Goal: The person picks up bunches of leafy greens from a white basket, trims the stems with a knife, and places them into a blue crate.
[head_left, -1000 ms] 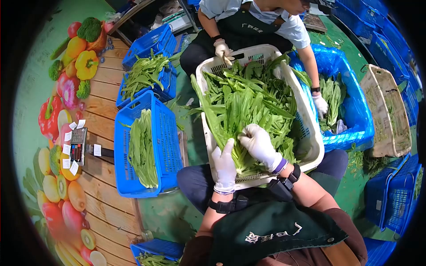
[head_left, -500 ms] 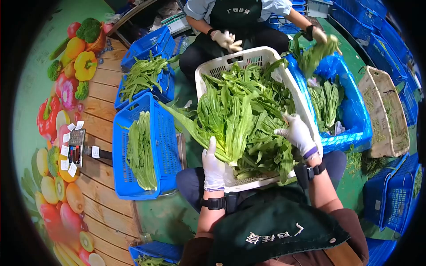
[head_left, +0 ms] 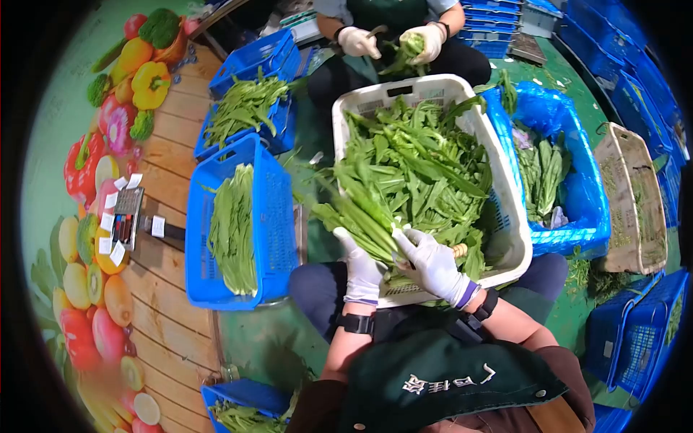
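Note:
My left hand [head_left: 363, 268], in a white glove, is closed around the stem end of a bunch of long-leaf lettuce [head_left: 359, 222]. The bunch leans left, its leaves over the near left corner of a white crate [head_left: 520, 249]. My right hand [head_left: 434, 268], also gloved, is closed at the cut end beside the left. From its right side juts the ridged tan handle [head_left: 459, 250] of a small tool; the rest is hidden by the hand and leaves. Loose leafy greens [head_left: 426, 162] fill the crate in front of me.
A blue basket [head_left: 278, 238] with trimmed greens stands left, another blue basket [head_left: 285, 133] behind it. Right of the crate is a blue-lined bin [head_left: 592, 216] holding greens, then a beige crate [head_left: 613, 245]. Opposite, a co-worker's gloved hands [head_left: 426, 45] hold greens.
My right hand has come from the crate's right side to the bunch's stem end. The bunch has tipped left and lower. The co-worker's hand has moved from the lined bin to the lap.

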A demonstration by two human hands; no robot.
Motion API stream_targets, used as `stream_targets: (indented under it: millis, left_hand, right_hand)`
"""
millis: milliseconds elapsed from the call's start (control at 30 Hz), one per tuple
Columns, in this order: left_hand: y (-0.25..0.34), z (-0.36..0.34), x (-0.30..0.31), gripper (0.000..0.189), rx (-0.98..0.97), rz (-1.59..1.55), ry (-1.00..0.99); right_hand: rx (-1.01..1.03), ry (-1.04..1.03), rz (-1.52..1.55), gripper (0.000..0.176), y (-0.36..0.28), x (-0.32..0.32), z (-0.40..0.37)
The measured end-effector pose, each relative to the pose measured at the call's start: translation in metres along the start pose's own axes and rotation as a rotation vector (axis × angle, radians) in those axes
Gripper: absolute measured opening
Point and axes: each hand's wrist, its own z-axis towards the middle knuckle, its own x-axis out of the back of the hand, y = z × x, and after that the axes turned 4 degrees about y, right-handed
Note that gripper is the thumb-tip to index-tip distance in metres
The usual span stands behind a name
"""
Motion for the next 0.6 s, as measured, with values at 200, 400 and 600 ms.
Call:
stream_targets:
  millis: [200, 400, 600]
  left_hand:
    - [0.025, -0.02, -0.012, 0.093, -0.025, -0.12, -0.111]
    - [0.075, -0.038, 0.027, 0.076, -0.217, -0.075, -0.047]
    - [0.265, -0.087, 0.068, 0.043, -0.907, 0.523, 0.494]
  right_hand:
    - [-0.103, -0.022, 0.42, 0.047, -0.019, 0.021, 0.012]
    - [-0.564, 0.011, 0.467, 0.007, 0.026, 0.007, 0.005]
    - [-0.57, -0.099, 0.408, 0.019, 0.047, 0.02, 0.007]
